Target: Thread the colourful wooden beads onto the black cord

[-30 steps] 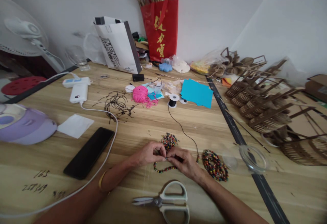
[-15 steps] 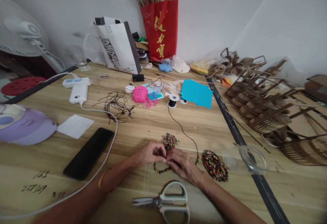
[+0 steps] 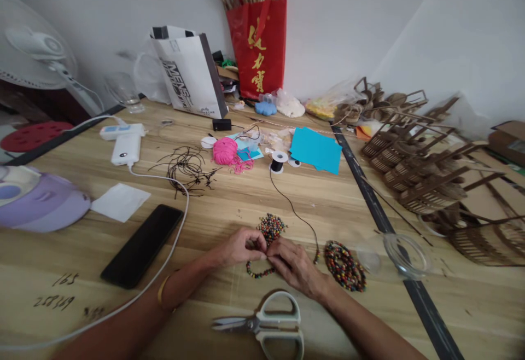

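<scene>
My left hand (image 3: 243, 246) is closed in a pinch, thumb and forefinger meeting my right hand (image 3: 297, 266), which is pinched too. Between the fingertips is the tip of a beaded cord (image 3: 259, 276); the exact grip is too small to make out. Its colourful beads curve on the table below my fingers and pass under my right hand. Beyond that hand the cord (image 3: 292, 205) runs back to a black spool (image 3: 277, 164). Just behind my fingertips lies a pile of loose beads (image 3: 272, 225). A coiled bead strand (image 3: 345, 266) rests right of my right hand.
White-handled scissors (image 3: 262, 324) lie in front of my wrists. A black phone (image 3: 142, 246) and white cable (image 3: 180, 228) are on the left. Behind are cut black cords (image 3: 184, 168), pink yarn (image 3: 225, 151) and blue sheets (image 3: 315, 149). Brown woven baskets (image 3: 426, 179) stand right.
My right hand's fingers have closed in further against the left fingertips, covering more of the beaded cord. My left hand stays nearly still.
</scene>
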A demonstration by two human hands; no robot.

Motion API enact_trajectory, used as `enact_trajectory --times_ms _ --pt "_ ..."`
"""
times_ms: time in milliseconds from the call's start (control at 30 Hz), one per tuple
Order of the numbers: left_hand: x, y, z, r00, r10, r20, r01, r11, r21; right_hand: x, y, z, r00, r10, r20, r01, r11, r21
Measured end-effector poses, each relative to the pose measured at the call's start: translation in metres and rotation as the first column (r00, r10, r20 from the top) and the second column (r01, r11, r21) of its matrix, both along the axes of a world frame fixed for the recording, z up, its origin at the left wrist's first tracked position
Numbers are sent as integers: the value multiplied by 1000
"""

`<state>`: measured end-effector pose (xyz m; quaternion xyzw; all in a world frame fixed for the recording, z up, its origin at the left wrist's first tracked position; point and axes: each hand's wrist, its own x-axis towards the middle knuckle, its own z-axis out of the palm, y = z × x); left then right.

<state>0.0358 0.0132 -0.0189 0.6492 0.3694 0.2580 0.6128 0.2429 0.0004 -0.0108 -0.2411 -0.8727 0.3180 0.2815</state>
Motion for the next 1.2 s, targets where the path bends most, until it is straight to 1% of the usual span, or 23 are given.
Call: enact_trajectory --times_ms 67,200,333,400,467,567,600,667,733,833,1000,1100,1133,1200 --pt "0 0 0 1000 -4 -19 4 1000 9 1 0 -1 1000 -5 4 5 1000 5" --pt "0 1 -1 999 -11 -50 14 997 76 1 0 -3 999 -21 28 20 1000 16" --pt "0 1 1 998 -15 -60 21 995 98 2 1 0 998 -34 51 32 999 26" --pt "0 1 2 997 -10 -78 18 994 105 3 4 1 997 -65 51 63 998 27" --pt "-1 0 2 996 -7 -91 17 995 102 7 10 2 986 -166 24 165 985 48" --pt "-1 0 0 996 -3 -85 10 996 85 16 23 -1 920 -391 -8 390 916 89" --pt "-1 -1 -1 997 0 -80 7 996 86 19 27 -2 896 -445 7 442 891 100" --pt "-1 0 -2 998 8 -69 -2 996 93 24 34 -6 867 -493 74 481 867 134" --pt "0 -1 -1 998 9 -67 -3 996 90 28 37 -8 852 -501 149 476 862 173" --pt "0 -1 1 998 1 -66 4 997 80 28 38 -8 838 -486 246 440 870 220" --pt "0 -1 0 998 5 -70 1 996 87 24 35 -5 798 -489 352 408 868 282" --pt "-1 -1 -2 998 14 -62 -8 995 95 23 32 -2 795 -497 347 407 862 302" --pt "-1 0 -2 998 17 -63 -10 995 104 22 31 0 811 -487 325 404 867 290" --pt "-1 0 -1 997 16 -76 -7 992 123 20 28 4 865 -433 252 387 897 214"
